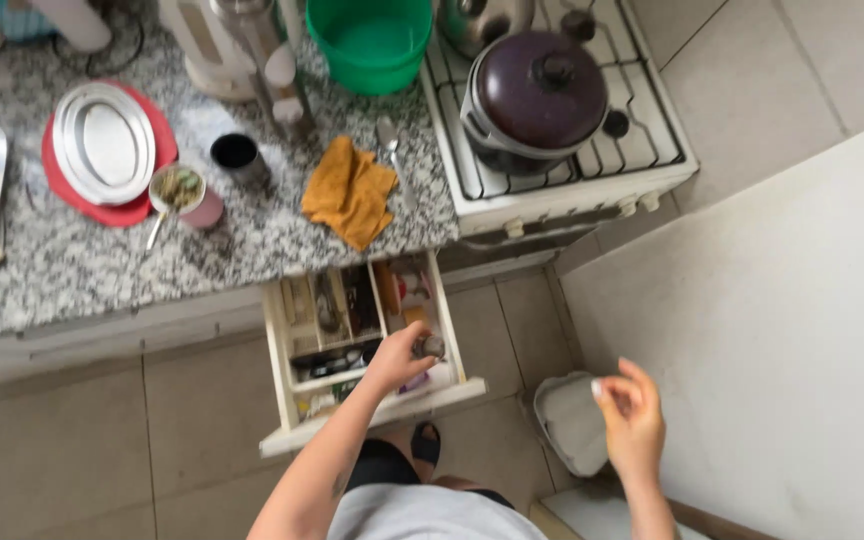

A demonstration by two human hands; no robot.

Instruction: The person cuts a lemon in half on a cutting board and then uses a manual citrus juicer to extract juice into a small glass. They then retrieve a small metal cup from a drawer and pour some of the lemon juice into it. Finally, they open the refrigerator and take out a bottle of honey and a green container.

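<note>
My left hand (399,355) reaches into an open white kitchen drawer (372,415) and closes its fingers on a small dark object (433,347) at the drawer's right side. The drawer holds a cutlery tray with several utensils and small packets. My right hand (631,415) hovers to the right, above the floor, pinching something small and white (597,389) between thumb and fingers; what it is I cannot tell.
A granite counter (252,240) carries an orange cloth (349,190), a knife (393,150), a dark cup (237,155), a pink cup with a spoon (184,195), metal plates on a red plate (104,145) and a green bucket (370,40). A white stove (562,190) holds a dark lidded pot (535,90). A grey bin (570,420) stands on the floor.
</note>
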